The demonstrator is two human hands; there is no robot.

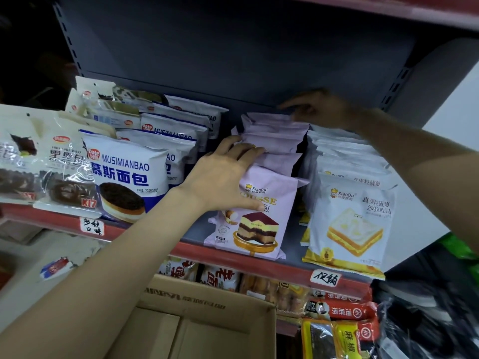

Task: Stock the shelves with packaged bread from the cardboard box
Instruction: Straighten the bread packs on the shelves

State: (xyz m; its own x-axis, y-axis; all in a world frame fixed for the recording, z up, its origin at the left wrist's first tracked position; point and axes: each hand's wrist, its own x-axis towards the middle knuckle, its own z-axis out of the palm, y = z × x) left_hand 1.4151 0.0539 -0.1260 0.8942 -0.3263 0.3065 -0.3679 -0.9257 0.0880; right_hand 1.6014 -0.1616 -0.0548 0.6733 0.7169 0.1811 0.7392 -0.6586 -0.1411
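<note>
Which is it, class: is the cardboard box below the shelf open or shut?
Open. The cardboard box has its top flaps up, showing the inside; what it holds cannot be told.

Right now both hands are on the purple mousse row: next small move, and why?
Probably press the front purple mousse pack back upright with the left hand while the right hand steadies the rear of the row. The front pack leans forward toward the red shelf edge, and the packs behind it look fanned rather than flush.
</note>
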